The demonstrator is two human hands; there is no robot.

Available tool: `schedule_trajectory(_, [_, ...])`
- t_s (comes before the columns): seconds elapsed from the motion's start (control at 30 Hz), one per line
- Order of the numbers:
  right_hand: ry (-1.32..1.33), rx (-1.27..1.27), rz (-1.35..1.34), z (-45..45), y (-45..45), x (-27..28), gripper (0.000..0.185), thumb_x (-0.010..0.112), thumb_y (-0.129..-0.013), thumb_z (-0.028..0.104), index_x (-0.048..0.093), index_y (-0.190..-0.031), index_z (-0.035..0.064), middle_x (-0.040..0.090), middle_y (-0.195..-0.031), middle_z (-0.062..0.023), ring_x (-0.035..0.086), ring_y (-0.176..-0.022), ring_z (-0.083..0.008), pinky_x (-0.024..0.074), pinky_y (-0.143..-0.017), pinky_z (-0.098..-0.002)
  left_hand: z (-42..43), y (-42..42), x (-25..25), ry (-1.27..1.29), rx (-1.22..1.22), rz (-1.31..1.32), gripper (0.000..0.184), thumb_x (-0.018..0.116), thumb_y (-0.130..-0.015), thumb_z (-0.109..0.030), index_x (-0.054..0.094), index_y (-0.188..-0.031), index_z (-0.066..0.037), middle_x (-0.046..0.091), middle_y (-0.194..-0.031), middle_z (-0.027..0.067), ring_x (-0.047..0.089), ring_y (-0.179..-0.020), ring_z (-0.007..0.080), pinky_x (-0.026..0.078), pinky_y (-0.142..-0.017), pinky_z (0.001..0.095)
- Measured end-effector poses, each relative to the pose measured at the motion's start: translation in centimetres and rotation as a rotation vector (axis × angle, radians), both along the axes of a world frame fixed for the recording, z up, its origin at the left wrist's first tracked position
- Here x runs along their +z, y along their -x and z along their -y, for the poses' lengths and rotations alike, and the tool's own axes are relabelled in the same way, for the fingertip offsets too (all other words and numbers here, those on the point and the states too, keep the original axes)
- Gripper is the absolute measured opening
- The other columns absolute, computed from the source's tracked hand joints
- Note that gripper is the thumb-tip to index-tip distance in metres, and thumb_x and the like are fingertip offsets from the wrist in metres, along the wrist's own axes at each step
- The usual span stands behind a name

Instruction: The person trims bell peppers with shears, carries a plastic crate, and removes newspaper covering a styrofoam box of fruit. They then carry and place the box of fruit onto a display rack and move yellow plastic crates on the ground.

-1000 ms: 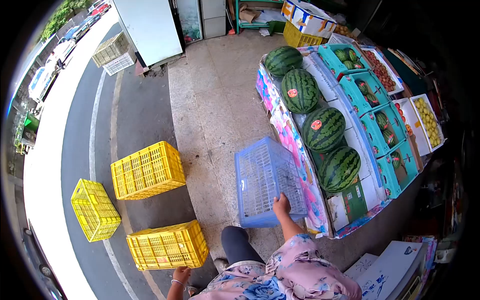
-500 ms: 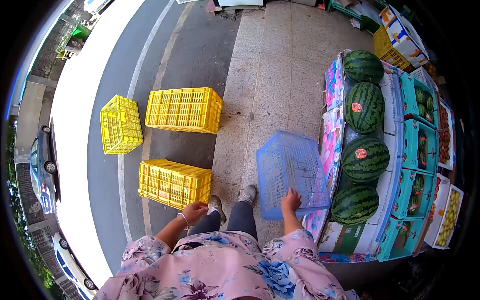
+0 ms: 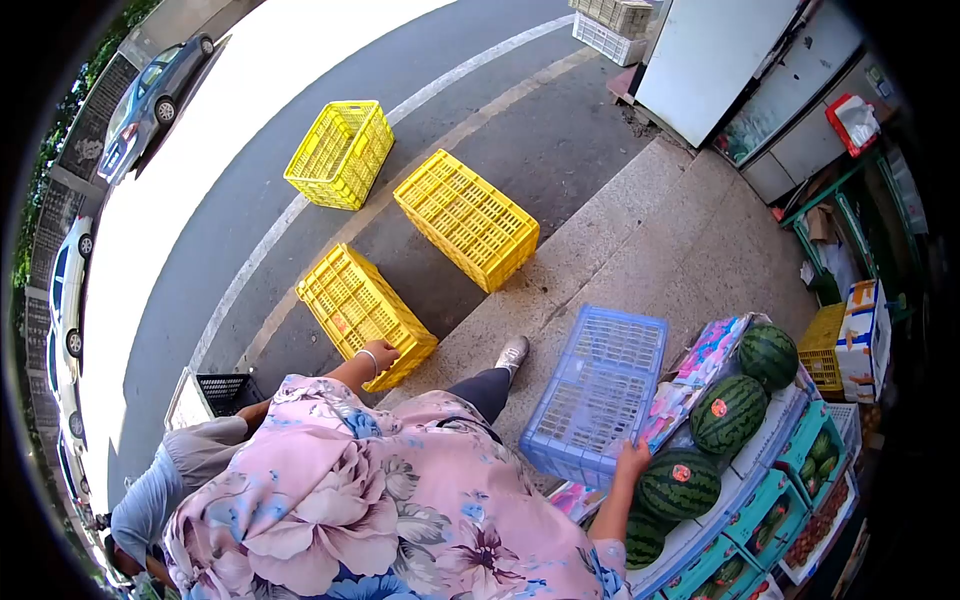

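My right hand (image 3: 632, 462) grips the near corner of a translucent blue plastic crate (image 3: 597, 385), which hangs tilted beside the watermelon stand. The fingers on its far side are partly hidden. My left hand (image 3: 382, 354), with a bracelet at the wrist, is loosely curled with nothing seen in it. It appears over the near end of a yellow slatted crate (image 3: 362, 308); I cannot tell whether it touches. Striped watermelons (image 3: 730, 412) lie in a row close to my right hand, several with red stickers.
Two more yellow crates, one lying over (image 3: 468, 218) and one upright (image 3: 342, 155), stand on the road. Another person (image 3: 170, 490) bends at the left by a black crate (image 3: 228, 393). Teal boxes (image 3: 808, 455) of fruit line the right. A white cabinet (image 3: 712, 65) stands ahead.
My view has turned right, and the yellow crates have shifted in it. The blue crate remains in my right hand, seen from a different angle. Another person has come into view at the lower left.
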State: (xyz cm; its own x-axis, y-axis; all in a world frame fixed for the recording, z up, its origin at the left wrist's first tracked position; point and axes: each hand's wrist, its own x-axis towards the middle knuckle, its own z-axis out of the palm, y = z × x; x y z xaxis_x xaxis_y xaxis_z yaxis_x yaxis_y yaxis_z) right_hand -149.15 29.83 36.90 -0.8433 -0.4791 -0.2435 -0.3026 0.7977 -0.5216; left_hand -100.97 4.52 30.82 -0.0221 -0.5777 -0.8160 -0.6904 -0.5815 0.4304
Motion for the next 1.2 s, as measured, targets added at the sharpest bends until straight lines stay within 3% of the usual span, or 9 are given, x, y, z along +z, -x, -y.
schedule_trajectory(0.07, [0.36,0.027,0.019,0.6,3.6,-0.4,0.026,0.057,-0.067,0.006,0.054,-0.091,-0.0049,0.059,-0.079,-0.01,0.054,-0.066,-0.0148,0.0422,-0.063,-0.0257,0.0,0.4,-2.7,0.055,0.016,0.049,0.026,0.055,-0.067,-0.023,0.058,-0.079,0.001,0.057,-0.062,0.009,0.054,-0.05,0.0191,0.042,-0.045,0.0295])
schedule_trajectory(0.3, [0.576,-0.112,0.235,10.7,11.2,7.7,0.023,0.053,-0.069,-0.003,0.054,-0.093,-0.0046,0.056,-0.081,-0.0034,0.051,-0.069,-0.0097,0.0398,-0.066,-0.0216,3.1,7.0,-14.4,-0.297,0.098,-0.041,0.024,0.049,-0.071,-0.02,0.057,-0.07,0.002,0.055,-0.058,0.0104,0.051,-0.046,0.0216,0.04,-0.043,0.0318])
schedule_trajectory(0.47, [0.641,-0.097,0.231,17.5,15.6,11.0,0.024,0.05,-0.072,-0.003,0.054,-0.095,-0.0044,0.057,-0.083,-0.0041,0.051,-0.073,-0.0089,0.0396,-0.069,-0.0214,12.6,20.9,-3.5,-0.337,0.009,-0.313,0.019,0.053,-0.073,-0.018,0.054,-0.086,-0.005,0.054,-0.064,0.006,0.051,-0.049,0.0156,0.041,-0.043,0.0279])
schedule_trajectory(0.57, [0.613,-0.107,0.086,22.3,18.5,12.1,0.022,0.051,-0.071,-0.002,0.054,-0.093,-0.0038,0.057,-0.079,-0.0019,0.052,-0.069,-0.0084,0.0401,-0.065,-0.0205,19.7,26.1,-9.6,0.173,-0.196,-0.263,0.017,0.054,-0.072,-0.017,0.053,-0.084,-0.005,0.052,-0.059,0.0045,0.048,-0.043,0.0144,0.039,-0.038,0.0264])
schedule_trajectory(0.63, [0.596,-0.104,-0.043,23.6,19.9,11.2,0.025,0.055,-0.07,0.01,0.056,-0.094,0.0027,0.06,-0.076,-0.0066,0.055,-0.067,-0.0153,0.0415,-0.063,-0.0265,23.6,31.2,-3.2,-0.06,0.076,-0.315,0.012,0.049,-0.074,-0.017,0.052,-0.08,-0.007,0.047,-0.051,0.0021,0.041,-0.036,0.0148,0.034,-0.033,0.0271])
schedule_trajectory(0.7, [0.53,-0.193,-0.105,23.2,18.5,11.1,0.027,0.057,-0.068,0.02,0.057,-0.092,0.0072,0.059,-0.075,-0.0119,0.057,-0.07,-0.0237,0.0419,-0.063,-0.031,24.6,31.6,-3.4,-0.215,0.329,-0.45,0.015,0.045,-0.078,-0.02,0.045,-0.09,-0.011,0.051,-0.066,0.0055,0.051,-0.054,0.0193,0.042,-0.046,0.0334])
schedule_trajectory(0.73, [0.475,-0.214,-0.092,25.0,20.1,12.0,0.026,0.056,-0.071,0.008,0.054,-0.095,-0.0028,0.059,-0.079,-0.0078,0.054,-0.072,-0.0112,0.0415,-0.065,-0.0233,26.9,35.0,-1.9,-0.2,0.318,-0.425,0.019,0.045,-0.078,-0.021,0.042,-0.094,-0.012,0.051,-0.074,0.0062,0.053,-0.064,0.0197,0.043,-0.052,0.0354])
schedule_trajectory(0.97, [0.546,-0.33,-0.132,32.7,33.5,12.0,0.023,0.055,-0.07,0.012,0.056,-0.089,0.0002,0.059,-0.072,-0.0084,0.054,-0.064,-0.0128,0.0412,-0.06,-0.0253,31.8,47.9,-1.0,-0.191,0.038,-0.316,0.018,0.046,-0.077,-0.021,0.047,-0.089,-0.008,0.051,-0.068,0.0058,0.053,-0.057,0.0187,0.043,-0.046,0.033])
schedule_trajectory(1.2, [0.48,-0.497,-0.01,40.4,49.5,13.2,0.024,0.055,-0.067,0.023,0.058,-0.087,0.0093,0.058,-0.075,-0.0129,0.055,-0.071,-0.0307,0.0423,-0.062,-0.0374,37.2,59.4,0.4,-0.259,0.013,-0.222,0.018,0.046,-0.077,-0.023,0.048,-0.087,-0.008,0.051,-0.068,0.005,0.053,-0.056,0.0184,0.043,-0.047,0.0338])
